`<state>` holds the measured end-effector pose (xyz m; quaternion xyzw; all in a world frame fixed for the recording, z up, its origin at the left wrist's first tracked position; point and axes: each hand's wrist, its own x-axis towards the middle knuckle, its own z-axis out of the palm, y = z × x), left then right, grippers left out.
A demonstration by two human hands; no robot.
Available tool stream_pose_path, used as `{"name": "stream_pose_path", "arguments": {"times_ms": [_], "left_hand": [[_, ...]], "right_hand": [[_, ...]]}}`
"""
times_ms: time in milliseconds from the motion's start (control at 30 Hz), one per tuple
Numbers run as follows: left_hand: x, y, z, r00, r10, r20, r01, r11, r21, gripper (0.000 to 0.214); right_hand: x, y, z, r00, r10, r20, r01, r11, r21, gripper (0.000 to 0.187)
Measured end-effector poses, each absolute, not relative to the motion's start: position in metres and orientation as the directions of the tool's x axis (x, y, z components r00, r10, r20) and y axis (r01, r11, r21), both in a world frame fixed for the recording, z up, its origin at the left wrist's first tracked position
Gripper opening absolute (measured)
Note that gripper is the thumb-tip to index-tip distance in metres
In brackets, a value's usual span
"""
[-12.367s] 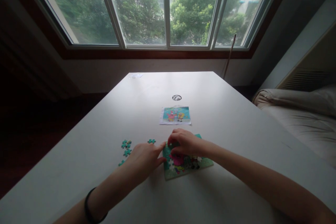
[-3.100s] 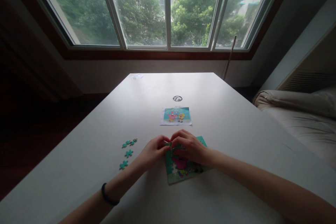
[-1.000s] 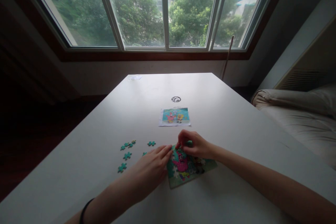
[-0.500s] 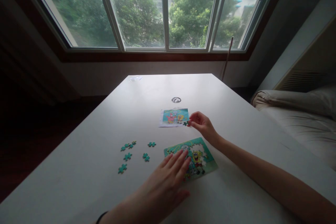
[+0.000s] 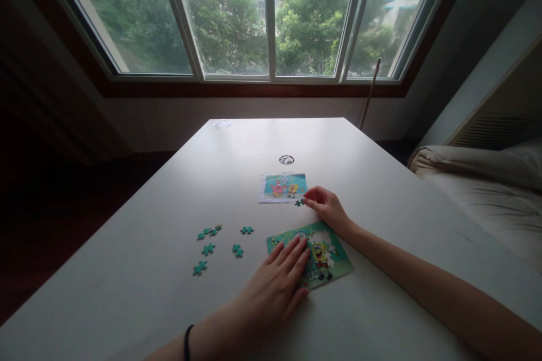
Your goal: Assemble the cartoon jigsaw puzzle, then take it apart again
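Note:
My left hand [image 5: 280,277] lies flat with fingers stretched over the left part of a green jigsaw puzzle [image 5: 332,275], hiding some of its picture. A yellow cartoon figure shows on the puzzle's right half, and a pale gap with no pieces is visible at its upper right. Between the fingertips of my right hand [image 5: 328,208] is a small green puzzle piece [image 5: 298,203], pinched just in front of the lower right corner of a reference picture card [image 5: 284,186]. That card shows cartoon figures on a blue-green ground.
Several loose green puzzle pieces [image 5: 208,249] are scattered on the white table [image 5: 139,271], left of the puzzle. A round cable hole [image 5: 287,159] sits beyond the card. Clear plastic [image 5: 221,124] rests at the far left corner. A couch [image 5: 486,180] stands to the right.
My right hand has come slightly down and nearer the puzzle with the piece, off the card's corner. My left hand has settled flatter on the puzzle. The view has shifted slightly.

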<state>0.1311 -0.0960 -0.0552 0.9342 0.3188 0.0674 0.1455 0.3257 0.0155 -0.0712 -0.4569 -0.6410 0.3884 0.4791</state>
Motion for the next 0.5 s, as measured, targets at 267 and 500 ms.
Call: {"name": "stream_pose_path", "arguments": {"times_ms": [267,500], "left_hand": [[0.128,-0.093,-0.049,0.822,0.569,0.006,0.536,-0.777,0.329,0.068],[0.127,-0.094,-0.047,0.827,0.561,0.018,0.522,-0.781,0.342,0.072]], "right_hand": [[0.319,0.004,-0.057,-0.165,0.944,0.285,0.460,0.329,-0.825,0.016],[0.322,0.009,-0.065,-0.133,0.954,0.268,0.406,0.299,-0.864,0.014]]}}
